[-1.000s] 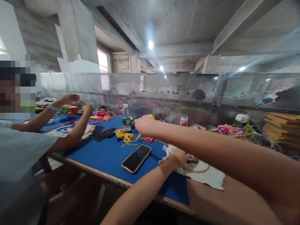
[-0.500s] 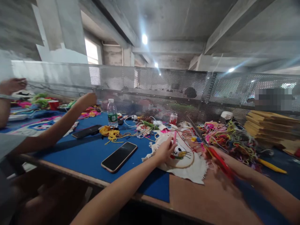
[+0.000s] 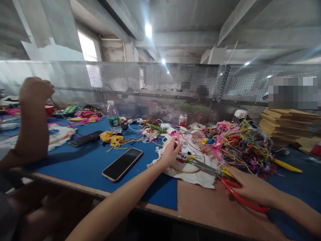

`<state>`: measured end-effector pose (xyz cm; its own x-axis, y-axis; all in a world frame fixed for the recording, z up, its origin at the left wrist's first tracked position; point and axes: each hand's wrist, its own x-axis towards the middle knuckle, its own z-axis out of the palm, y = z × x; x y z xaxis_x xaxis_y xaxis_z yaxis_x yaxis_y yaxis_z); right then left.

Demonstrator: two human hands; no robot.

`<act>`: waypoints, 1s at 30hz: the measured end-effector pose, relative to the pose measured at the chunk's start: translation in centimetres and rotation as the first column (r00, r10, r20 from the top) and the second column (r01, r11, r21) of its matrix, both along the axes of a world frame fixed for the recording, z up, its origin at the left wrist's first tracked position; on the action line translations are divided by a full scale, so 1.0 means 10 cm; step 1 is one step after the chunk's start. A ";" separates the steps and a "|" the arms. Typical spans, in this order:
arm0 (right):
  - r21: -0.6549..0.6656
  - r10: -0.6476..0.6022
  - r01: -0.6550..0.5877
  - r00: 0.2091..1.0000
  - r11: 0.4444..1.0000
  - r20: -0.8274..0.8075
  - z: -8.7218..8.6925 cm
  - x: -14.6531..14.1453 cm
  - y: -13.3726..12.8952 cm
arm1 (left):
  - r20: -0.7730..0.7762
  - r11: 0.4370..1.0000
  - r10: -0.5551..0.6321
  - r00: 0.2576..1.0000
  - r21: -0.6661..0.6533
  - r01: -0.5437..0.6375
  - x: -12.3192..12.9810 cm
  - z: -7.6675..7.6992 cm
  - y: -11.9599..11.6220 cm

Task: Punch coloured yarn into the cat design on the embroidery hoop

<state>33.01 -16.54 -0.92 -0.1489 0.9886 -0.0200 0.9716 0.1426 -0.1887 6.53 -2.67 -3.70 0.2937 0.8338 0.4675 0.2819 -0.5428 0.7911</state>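
My left hand (image 3: 171,151) rests on a white cloth (image 3: 207,180) stretched in a round wooden embroidery hoop (image 3: 187,171). Its fingers are closed around a slim pink pen-like tool (image 3: 178,136), which stands upright. Stitching in black, yellow, green and red shows on the cloth. A red thread (image 3: 193,144) runs across it. My right hand (image 3: 250,185) grips large scissors (image 3: 214,170) with red handles, partly hidden by the hand. Their metal blades point left, over the stitched face in the hoop; whether they touch it I cannot tell.
A heap of mixed yarn (image 3: 243,147) lies right of the hoop, beside a yellow tool (image 3: 287,165). Left are a phone (image 3: 122,164), yellow yarn (image 3: 111,138) and a bottle (image 3: 113,118). A drinks can (image 3: 183,120) stands behind. A co-worker's raised arm (image 3: 35,124) is at far left.
My right hand has lowered the scissors, swinging the blades from pointing up to lying over the hoop. My left hand still holds the pink tool. The co-worker's arm has bent upright. The view has shifted slightly.
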 end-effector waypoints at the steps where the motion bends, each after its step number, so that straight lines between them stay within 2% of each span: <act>1: -0.022 0.022 -0.022 1.000 0.999 -0.003 -0.01 -0.02 0.03 | 0.008 1.000 -0.005 1.000 -0.007 0.005 0.00 0.00 0.00; 4: -0.098 0.066 -0.067 0.998 0.993 -0.013 0.00 -0.07 0.12 | 0.027 0.999 -0.019 0.999 -0.027 0.020 0.01 -0.01 0.01; 13: -0.043 0.185 -0.183 0.982 0.982 0.044 -0.05 -0.11 0.30 | 0.018 1.000 -0.006 1.000 -0.022 0.006 0.00 -0.03 0.02; 30: -0.030 0.285 -0.284 0.950 0.958 0.128 -0.04 -0.15 0.44 | -0.017 1.000 0.009 1.000 -0.007 -0.009 0.01 -0.09 0.07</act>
<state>31.53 -12.11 -1.35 -0.4192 0.9053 -0.0686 0.9073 0.4151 -0.0666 6.64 -1.95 -4.57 0.2941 0.8396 0.4566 0.2997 -0.5347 0.7901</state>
